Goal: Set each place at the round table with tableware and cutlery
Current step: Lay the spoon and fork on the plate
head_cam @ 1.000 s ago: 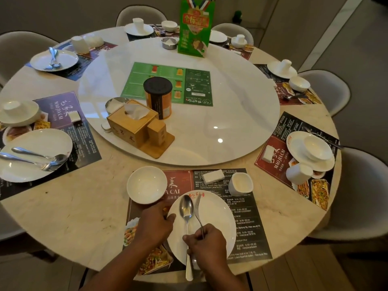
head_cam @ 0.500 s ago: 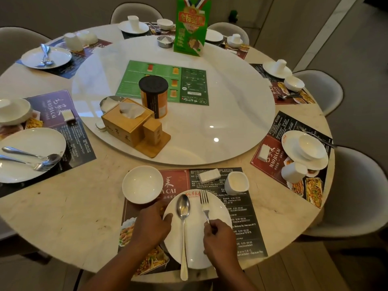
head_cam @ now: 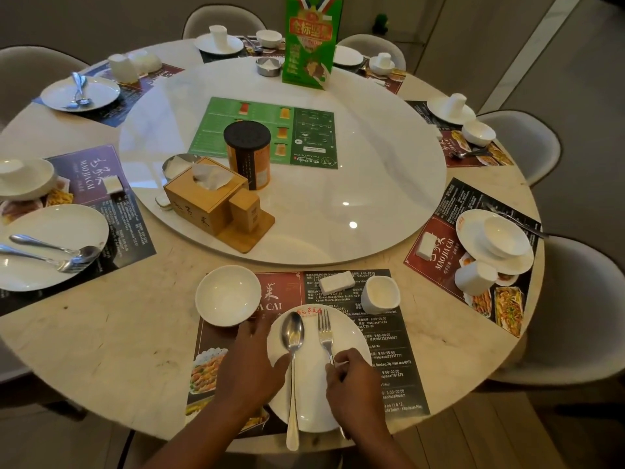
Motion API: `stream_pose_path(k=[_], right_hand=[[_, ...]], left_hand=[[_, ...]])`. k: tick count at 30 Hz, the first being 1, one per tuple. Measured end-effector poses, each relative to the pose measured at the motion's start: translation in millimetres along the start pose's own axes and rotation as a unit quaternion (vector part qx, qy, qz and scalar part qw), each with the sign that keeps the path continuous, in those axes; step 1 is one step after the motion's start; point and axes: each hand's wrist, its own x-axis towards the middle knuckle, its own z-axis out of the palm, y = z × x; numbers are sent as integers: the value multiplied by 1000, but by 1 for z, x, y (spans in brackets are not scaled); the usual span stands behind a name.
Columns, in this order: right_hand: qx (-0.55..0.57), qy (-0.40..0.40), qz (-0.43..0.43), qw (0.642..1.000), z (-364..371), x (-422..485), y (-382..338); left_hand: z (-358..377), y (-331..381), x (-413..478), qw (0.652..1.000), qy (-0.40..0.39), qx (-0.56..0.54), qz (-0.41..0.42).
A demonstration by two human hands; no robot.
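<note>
At the nearest place a white plate (head_cam: 348, 336) lies on a dark placemat (head_cam: 395, 360). A spoon (head_cam: 293, 367) lies lengthwise on the plate, its handle past the near rim. Right of it lies a fork (head_cam: 325, 333), and my right hand (head_cam: 355, 387) is closed on its handle. My left hand (head_cam: 248, 363) rests spread on the plate's left rim. A white bowl (head_cam: 228, 295), a folded napkin (head_cam: 337, 282) and a white cup (head_cam: 380, 294) stand beyond the plate.
A lazy Susan (head_cam: 372, 157) fills the table's middle, carrying a wooden tissue box (head_cam: 203, 198), a black-lidded can (head_cam: 248, 154) and a green standing sign (head_cam: 309, 42). Other place settings ring the table: a plate with cutlery (head_cam: 50, 247) at left, stacked dishes (head_cam: 493, 242) at right. Chairs surround it.
The fork has slid from beside the spoon to the right on the plate, now parallel to it. My right hand moved right with it. The left hand stayed on the rim.
</note>
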Motion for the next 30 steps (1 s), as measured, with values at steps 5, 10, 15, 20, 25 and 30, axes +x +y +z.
stream_pose_path(k=[5, 10, 15, 20, 25, 30], right_hand=[[-48, 0, -24, 999, -4, 3, 3], [-73, -26, -47, 996, -8, 7, 5], [-107, -50, -62, 991, -12, 10, 6], [-148, -73, -153, 974, -31, 11, 4], [-277, -232, -275, 891, -63, 15, 5], [-309, -267, -306, 860, -69, 23, 11]], left_hand=[[0, 0, -16, 993, -62, 80, 59], [-5, 5, -23, 984, -96, 122, 86], [-8, 10, -24, 982, -107, 135, 78], [-7, 12, -26, 984, -106, 127, 67], [-8, 17, -29, 985, -106, 123, 52], [-9, 21, -32, 985, -113, 128, 34]])
